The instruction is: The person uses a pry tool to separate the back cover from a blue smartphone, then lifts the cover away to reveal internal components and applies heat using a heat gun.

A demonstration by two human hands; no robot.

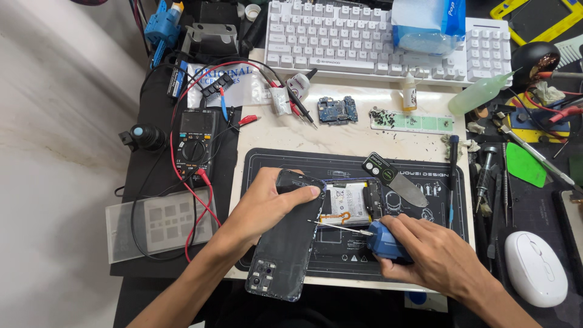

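Note:
My left hand [267, 203] grips the top edge of a black phone back cover [285, 249], tilting it up off an opened phone [352, 203] whose silver battery and orange flex cable show. My right hand [431, 249] holds a blue-handled screwdriver [379, 239], its thin metal tip pointing left toward the phone's lower edge. Both rest on a black repair mat [340, 164].
A metal pry blade [398, 182] lies on the mat. Behind are a small circuit board [337, 110], a white keyboard [364, 36] and a tissue box [428, 24]. A multimeter [197, 143] with red leads sits left; tools and a white mouse [535, 268] sit right.

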